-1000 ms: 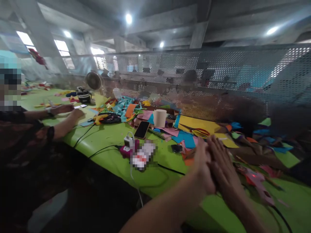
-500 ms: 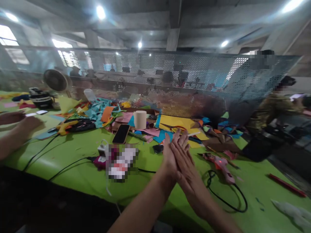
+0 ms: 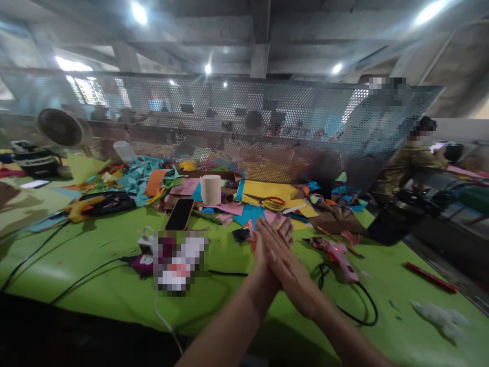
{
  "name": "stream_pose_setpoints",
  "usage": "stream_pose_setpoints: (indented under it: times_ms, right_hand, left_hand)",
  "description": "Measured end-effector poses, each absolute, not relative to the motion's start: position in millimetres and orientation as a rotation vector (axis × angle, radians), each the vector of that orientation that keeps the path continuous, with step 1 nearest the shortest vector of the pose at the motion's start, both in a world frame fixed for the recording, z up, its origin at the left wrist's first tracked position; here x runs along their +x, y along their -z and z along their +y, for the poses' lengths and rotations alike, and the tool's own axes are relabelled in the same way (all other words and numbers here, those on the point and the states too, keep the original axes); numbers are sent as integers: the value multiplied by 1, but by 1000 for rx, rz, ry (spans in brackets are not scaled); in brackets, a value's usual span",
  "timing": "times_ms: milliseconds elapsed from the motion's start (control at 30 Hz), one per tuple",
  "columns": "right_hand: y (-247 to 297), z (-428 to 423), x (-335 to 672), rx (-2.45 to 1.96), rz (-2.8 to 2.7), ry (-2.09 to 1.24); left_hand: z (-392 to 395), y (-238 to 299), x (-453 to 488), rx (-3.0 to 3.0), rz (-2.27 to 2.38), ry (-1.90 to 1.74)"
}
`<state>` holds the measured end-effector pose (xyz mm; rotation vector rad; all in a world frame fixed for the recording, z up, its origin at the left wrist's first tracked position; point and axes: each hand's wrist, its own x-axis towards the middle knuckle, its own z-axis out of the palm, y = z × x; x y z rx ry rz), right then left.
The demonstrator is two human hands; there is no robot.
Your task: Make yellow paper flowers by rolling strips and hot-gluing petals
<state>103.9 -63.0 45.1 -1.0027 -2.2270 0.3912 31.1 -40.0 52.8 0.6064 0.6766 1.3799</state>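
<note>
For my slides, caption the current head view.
Left hand and right hand pressed together over the green table, near a pink glue gun.

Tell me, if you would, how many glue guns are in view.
2: one pink gun, right of the right hand, and one yellow gun on the left; scraps may hide more.

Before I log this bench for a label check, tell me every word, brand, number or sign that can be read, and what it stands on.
None can be read.
Black jug: a pale band that looks like lettering, too blurred to read.
Item beside the purple socket block: pixelated, so any print is hidden.
Dark phone: screen dark, no text visible.
Pink glue gun: no lettering I can make out.
</note>
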Motion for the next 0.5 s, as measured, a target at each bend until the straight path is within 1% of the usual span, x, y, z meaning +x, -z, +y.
stream_pose_setpoints:
  times_ms: [100, 167, 267, 333, 500]
  right_hand:
    - [-50, -40, 107, -1154, -2196, -261]
    - [-51, -26, 113, -1226, -2195, -67]
    - [-53, -15, 118, -1303, -2180, 185]
    - [-55, -12, 120, -1313, -2161, 184]
    - [-64, -9, 126, -1243, -2101, -125]
  left_hand:
    - [-50, -42, 47, 526, 604, -1272]
    - [-55, -41, 50, 401, 488, -1174]
    - [-56, -46, 44, 210, 374, -1190]
    - [-53, -49, 39, 109, 372, -1251]
    - [-45, -44, 30, 16, 320, -1262]
